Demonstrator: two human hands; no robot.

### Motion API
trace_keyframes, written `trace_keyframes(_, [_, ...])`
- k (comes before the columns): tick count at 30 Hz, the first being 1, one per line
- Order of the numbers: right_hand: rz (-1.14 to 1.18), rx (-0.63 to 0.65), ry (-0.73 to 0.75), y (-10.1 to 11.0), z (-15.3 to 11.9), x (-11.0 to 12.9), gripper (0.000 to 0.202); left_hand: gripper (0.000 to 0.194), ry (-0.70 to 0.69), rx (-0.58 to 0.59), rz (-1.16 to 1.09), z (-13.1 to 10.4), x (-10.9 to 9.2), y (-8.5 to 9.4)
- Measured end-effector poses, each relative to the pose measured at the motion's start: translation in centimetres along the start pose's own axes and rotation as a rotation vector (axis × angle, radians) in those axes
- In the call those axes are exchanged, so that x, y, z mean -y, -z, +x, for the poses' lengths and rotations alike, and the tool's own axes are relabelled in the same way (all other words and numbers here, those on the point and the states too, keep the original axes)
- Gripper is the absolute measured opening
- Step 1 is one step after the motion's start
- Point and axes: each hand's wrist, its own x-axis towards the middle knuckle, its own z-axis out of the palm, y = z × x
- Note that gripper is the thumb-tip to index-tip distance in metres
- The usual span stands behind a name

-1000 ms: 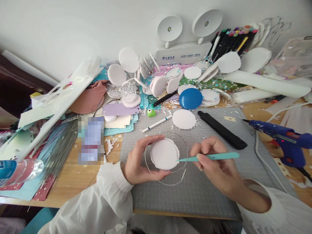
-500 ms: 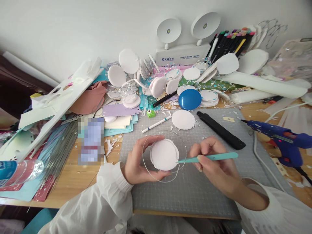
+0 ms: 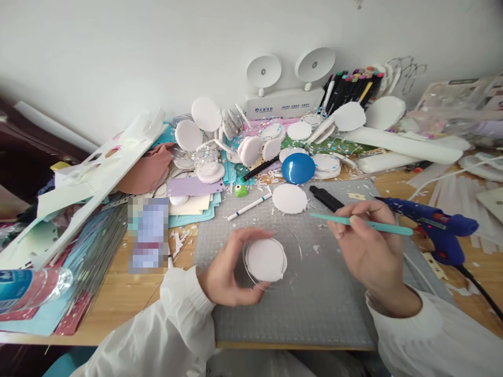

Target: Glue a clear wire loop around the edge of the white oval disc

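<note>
In the head view, my left hand [image 3: 223, 277] curls around the edge of a white round disc [image 3: 266, 260], fingers above and thumb below. A thin clear or silvery wire ring [image 3: 301, 250] loops loosely about the disc, partly blurred. My right hand [image 3: 369, 256] is raised to the right of the disc and grips teal tweezers [image 3: 396, 229], their tips pointing left and away from the disc. Another white disc [image 3: 290, 199] lies flat on the grey cutting mat [image 3: 310, 314] just beyond my hands.
Right of my right hand lies a blue hot glue gun [image 3: 440, 214]. A long black tool [image 3: 326, 198], a blue oval [image 3: 298, 168], a white pen [image 3: 249, 207] and a green punch [image 3: 240, 190] sit farther back. Wire stems [image 3: 98, 241] and a bottle [image 3: 35, 288] are at left.
My right hand has lifted the tweezers off the disc's edge and moved up and right. My left hand still holds the disc, slightly lower in view; the view has tilted.
</note>
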Motion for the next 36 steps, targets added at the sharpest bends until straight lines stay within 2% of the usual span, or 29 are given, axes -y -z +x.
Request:
trace_keyframes(4, [-0.143,-0.005,0.114,0.3,0.8,0.0,0.008,0.081,-0.024,0.218,0.142,0.2,-0.8,0.0])
trace_keyframes(8, [-0.345,0.183,0.209,-1.0,1.7,1.0,0.008,0.081,-0.050,0.318,0.242,0.0,-0.5,-0.3])
trace_keyframes(11, [-0.465,0.316,0.147,-2.9,2.6,1.4,0.008,0.090,-0.077,0.310,0.266,-0.2,-0.1,-0.4])
trace_keyframes(15, [-0.595,0.370,0.069,-5.0,3.8,0.1,0.016,0.097,-0.105,0.268,0.275,-0.3,0.0,-0.2])
trace_keyframes(19, [-0.842,0.458,0.172,-5.8,4.1,-1.7,0.011,0.087,-0.110,0.294,0.307,-0.4,-0.3,-0.1])
trace_keyframes(22, [-0.927,0.517,0.238,-5.9,4.0,-2.6,0.010,0.085,-0.121,0.310,0.300,-0.5,-0.3,-0.3])
trace_keyframes(31, [-0.962,0.517,0.268,-5.8,4.0,-3.4,0.012,0.086,-0.129,0.274,0.281,-0.7,0.0,-0.6])
trace_keyframes(36, [-0.894,0.395,0.259,-5.1,3.8,-1.9,0.011,0.094,-0.060,0.295,0.251,-0.4,-0.2,-0.2])
